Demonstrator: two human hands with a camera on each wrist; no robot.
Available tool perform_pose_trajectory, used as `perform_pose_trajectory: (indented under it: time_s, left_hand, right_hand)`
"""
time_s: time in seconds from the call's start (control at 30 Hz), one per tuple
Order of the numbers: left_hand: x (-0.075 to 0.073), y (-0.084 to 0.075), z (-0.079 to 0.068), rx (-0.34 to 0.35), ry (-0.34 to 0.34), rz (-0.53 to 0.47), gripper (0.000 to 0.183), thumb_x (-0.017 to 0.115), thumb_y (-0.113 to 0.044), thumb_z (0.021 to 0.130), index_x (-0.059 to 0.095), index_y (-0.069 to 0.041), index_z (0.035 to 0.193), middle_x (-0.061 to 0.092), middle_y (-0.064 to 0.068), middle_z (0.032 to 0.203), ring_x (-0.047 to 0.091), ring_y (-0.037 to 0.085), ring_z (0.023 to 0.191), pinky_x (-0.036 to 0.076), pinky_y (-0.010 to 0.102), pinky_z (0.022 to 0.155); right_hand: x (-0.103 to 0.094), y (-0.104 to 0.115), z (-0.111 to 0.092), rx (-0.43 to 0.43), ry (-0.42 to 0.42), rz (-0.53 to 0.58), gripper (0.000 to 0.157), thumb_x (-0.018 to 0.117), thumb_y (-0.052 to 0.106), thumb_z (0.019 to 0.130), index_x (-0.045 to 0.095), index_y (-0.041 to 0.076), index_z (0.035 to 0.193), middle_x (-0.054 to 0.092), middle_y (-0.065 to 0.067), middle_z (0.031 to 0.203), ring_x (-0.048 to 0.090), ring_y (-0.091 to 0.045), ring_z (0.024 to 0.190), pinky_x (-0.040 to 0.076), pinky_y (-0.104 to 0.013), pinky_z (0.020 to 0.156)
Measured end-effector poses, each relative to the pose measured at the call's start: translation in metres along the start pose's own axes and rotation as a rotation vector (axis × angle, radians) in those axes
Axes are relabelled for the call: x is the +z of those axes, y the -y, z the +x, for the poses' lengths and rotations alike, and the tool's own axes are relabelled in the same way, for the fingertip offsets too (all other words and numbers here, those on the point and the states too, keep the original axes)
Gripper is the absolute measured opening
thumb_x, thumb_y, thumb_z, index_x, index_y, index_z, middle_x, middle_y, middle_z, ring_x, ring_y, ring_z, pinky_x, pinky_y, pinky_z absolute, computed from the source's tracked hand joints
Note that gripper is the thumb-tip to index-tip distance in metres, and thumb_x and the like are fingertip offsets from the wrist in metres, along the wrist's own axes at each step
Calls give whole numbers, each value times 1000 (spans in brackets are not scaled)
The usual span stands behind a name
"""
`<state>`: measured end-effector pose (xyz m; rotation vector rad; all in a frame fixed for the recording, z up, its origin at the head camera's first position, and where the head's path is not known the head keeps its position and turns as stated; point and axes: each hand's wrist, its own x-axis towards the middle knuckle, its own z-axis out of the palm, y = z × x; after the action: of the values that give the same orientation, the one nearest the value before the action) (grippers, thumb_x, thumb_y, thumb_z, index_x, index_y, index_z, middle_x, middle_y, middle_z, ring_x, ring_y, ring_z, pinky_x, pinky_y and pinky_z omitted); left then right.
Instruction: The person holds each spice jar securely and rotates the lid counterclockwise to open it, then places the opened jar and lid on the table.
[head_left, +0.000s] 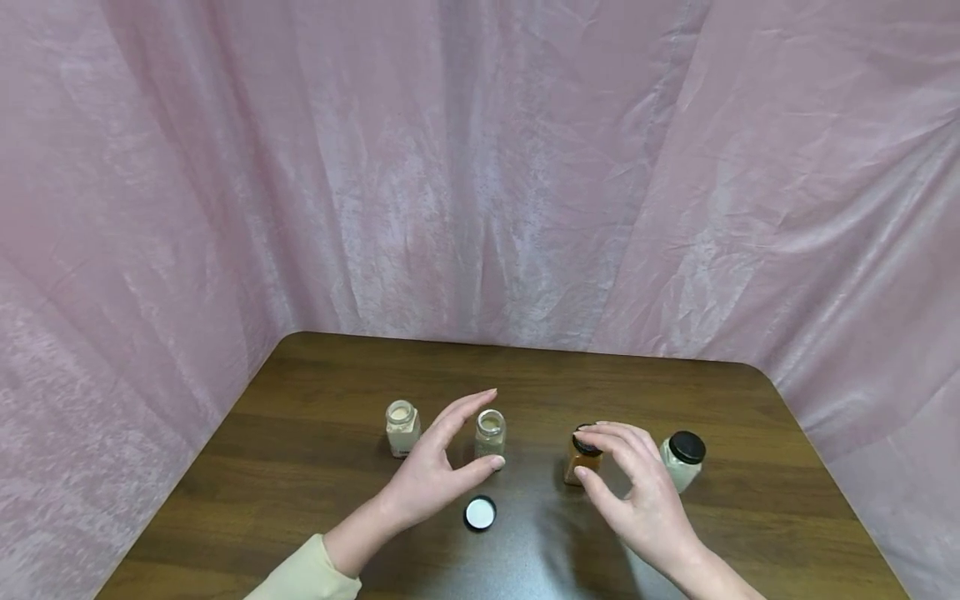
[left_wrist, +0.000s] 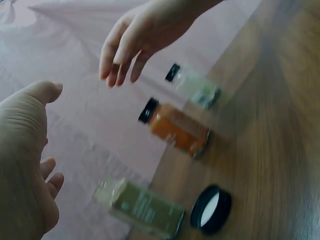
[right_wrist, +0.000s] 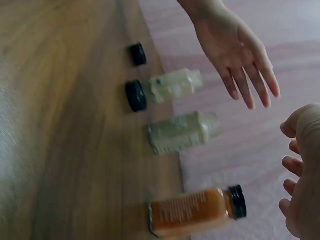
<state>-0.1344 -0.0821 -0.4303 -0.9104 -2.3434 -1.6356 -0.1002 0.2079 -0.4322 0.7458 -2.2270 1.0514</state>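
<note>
My left hand (head_left: 435, 475) hovers with fingers and thumb spread beside an uncapped glass spice jar of greenish powder (left_wrist: 147, 210); it holds nothing. Over the black-capped jar of orange spice (right_wrist: 192, 212) hangs my right hand (head_left: 648, 500), thumb and fingers apart. In the right wrist view a gap shows between that hand and the orange jar's cap (right_wrist: 237, 201). An upturned black lid with a white liner (head_left: 480, 513) lies in front of the greenish jar. Farther left stands an uncapped jar of pale powder (head_left: 402, 433).
A black-capped jar with pale contents (head_left: 681, 467) stands at the right, partly behind my right hand. The right wrist view shows a second black lid (right_wrist: 137, 54) near the pale powder jar. Pink curtains (head_left: 480, 167) surround the brown wooden table (head_left: 337, 367).
</note>
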Motion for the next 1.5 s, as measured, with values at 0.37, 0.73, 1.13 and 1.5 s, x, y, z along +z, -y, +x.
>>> perform_pose_trajectory:
  time_s: [0.37,0.73,1.13,1.5]
  left_hand:
    - [34,-16,7,-9,107,-22,74,79,-30,92,41,-33,156,43,-10,156,38,15,144,34,47,114]
    - [75,-6,16,-98,128,-19,74,78,-38,92,41,-32,156,41,-12,156,39,13,143,35,47,114]
    - [112,21,27,-337,92,-3,81,79,-42,87,39,-30,157,44,-5,154,41,17,142,37,50,111]
    - [130,43,41,-366,84,36,78,84,-39,83,50,-17,150,55,3,144,49,21,135,40,44,110]
  right_hand:
    - [-15,-21,4,159,-3,-16,53,79,-2,83,67,17,130,63,0,132,46,-23,129,28,-23,104]
    - [-22,-31,4,420,52,61,57,71,2,91,61,31,139,52,5,143,39,-16,130,33,-52,99]
    - [-12,-49,1,488,116,133,63,67,-2,89,56,26,144,51,0,146,41,-29,131,33,-54,102]
    - [7,-65,-8,479,155,193,60,80,15,90,55,18,146,56,-4,142,43,-29,131,32,-55,105]
